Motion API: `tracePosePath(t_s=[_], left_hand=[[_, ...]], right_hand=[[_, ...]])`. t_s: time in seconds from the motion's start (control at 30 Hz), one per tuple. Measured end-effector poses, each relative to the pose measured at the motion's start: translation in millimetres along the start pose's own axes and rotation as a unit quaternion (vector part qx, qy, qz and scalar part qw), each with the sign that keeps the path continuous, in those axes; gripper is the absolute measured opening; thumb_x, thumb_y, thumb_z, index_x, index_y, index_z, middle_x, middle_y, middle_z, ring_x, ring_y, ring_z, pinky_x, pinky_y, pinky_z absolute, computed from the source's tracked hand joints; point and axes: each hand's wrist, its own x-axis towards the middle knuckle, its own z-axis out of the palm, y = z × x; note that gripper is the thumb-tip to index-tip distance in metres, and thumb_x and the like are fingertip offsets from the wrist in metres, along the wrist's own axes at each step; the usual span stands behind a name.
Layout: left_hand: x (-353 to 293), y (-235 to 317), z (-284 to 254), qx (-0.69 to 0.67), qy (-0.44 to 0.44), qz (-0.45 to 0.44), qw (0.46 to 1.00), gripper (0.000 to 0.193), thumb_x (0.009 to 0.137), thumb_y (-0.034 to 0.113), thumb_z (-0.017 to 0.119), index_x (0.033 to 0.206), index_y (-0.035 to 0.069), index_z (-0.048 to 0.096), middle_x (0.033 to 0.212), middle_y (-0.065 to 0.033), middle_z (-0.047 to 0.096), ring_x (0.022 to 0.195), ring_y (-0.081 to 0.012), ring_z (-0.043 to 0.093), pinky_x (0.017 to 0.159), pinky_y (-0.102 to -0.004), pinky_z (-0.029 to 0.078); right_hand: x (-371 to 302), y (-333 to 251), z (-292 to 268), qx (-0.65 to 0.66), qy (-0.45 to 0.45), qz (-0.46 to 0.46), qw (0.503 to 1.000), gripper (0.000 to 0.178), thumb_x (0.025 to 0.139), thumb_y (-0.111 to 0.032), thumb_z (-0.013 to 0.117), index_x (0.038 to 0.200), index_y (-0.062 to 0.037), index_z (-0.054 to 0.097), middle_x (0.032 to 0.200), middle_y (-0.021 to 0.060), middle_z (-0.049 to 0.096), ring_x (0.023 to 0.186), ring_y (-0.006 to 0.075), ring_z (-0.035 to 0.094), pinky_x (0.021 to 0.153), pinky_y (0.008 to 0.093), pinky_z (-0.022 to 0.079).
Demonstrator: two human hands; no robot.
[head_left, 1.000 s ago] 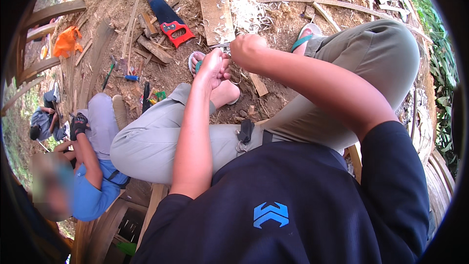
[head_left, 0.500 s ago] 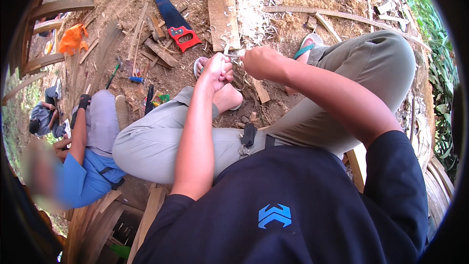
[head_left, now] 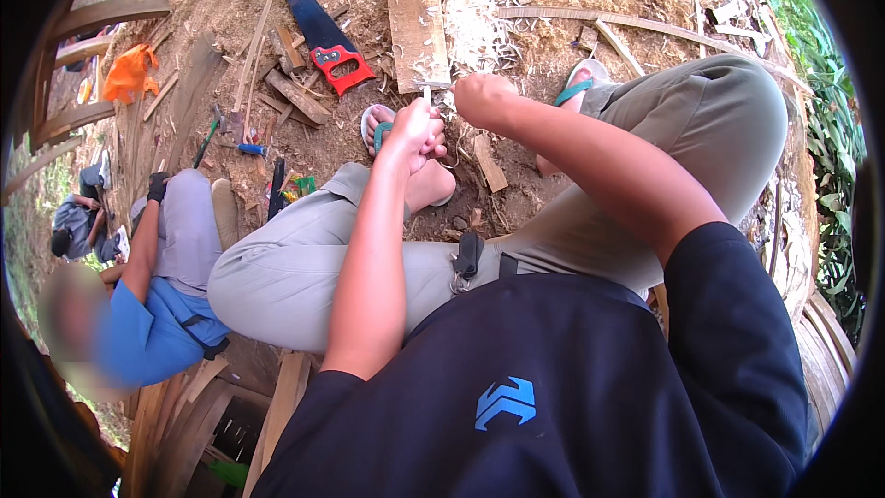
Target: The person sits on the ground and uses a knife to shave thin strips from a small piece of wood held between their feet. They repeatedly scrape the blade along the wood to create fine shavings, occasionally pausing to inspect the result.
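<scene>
My left hand (head_left: 417, 134) is closed around a short pale wooden stick (head_left: 427, 92), whose tip sticks up past my fingers. Close beside it on the right, my right hand (head_left: 484, 101) makes a fist around a knife; its handle is hidden in my fingers. The thin, light blade (head_left: 437, 85) points left, across the tip of the stick. Both hands are over the near end of a flat wooden board (head_left: 417, 28) lying on the ground. A heap of white wood shavings (head_left: 479, 14) lies along the board's right side.
A handsaw (head_left: 339, 65) with a red handle lies left of the board, near wood offcuts (head_left: 298, 97). A co-worker in a blue shirt (head_left: 171, 337) sits at my left. Farther left are an orange bag (head_left: 131, 74) and another person (head_left: 78, 217). A curved wooden strip (head_left: 636, 23) lies at right.
My right hand and the knife have shifted slightly up, and the blade now crosses nearer the stick's tip. The whole view has tilted a little; both hands keep their grips.
</scene>
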Motion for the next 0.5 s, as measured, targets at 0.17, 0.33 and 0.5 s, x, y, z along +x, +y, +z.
tracePosePath(t_s=[0.17,0.33,0.5], left_hand=[[5,10,-19,-0.040,-0.059,-0.013,0.997,0.022,0.091,0.026,0.031,0.076,0.014,0.042,0.048,0.0023,0.030,0.039,-0.0128,0.026,0.045,-0.0295,0.032],[5,7,-14,-0.023,-0.038,-0.013,0.999,0.022,0.091,0.024,0.031,0.075,0.014,0.042,0.048,0.0012,0.031,0.038,-0.0135,0.026,0.045,-0.0297,0.032],[4,2,-9,-0.027,-0.021,-0.003,0.999,0.021,0.090,0.023,0.034,0.075,0.013,0.044,0.044,0.0025,0.031,0.035,-0.0121,0.025,0.042,-0.0276,0.031]], right_hand=[[-31,-6,-18,-0.026,0.039,-0.105,0.993,0.036,0.098,-0.024,0.043,0.087,-0.0001,0.068,0.080,0.0155,0.069,0.073,0.0288,0.070,0.061,0.0397,0.057],[-53,-6,-16,-0.104,0.104,-0.118,0.982,0.046,0.102,-0.028,0.039,0.076,-0.0017,0.066,0.066,0.0137,0.066,0.064,0.0278,0.069,0.054,0.0387,0.055],[-49,-16,-32,-0.053,0.020,-0.067,0.996,0.026,0.092,-0.020,0.052,0.092,-0.0013,0.070,0.087,0.0157,0.070,0.080,0.0292,0.071,0.062,0.0376,0.057]])
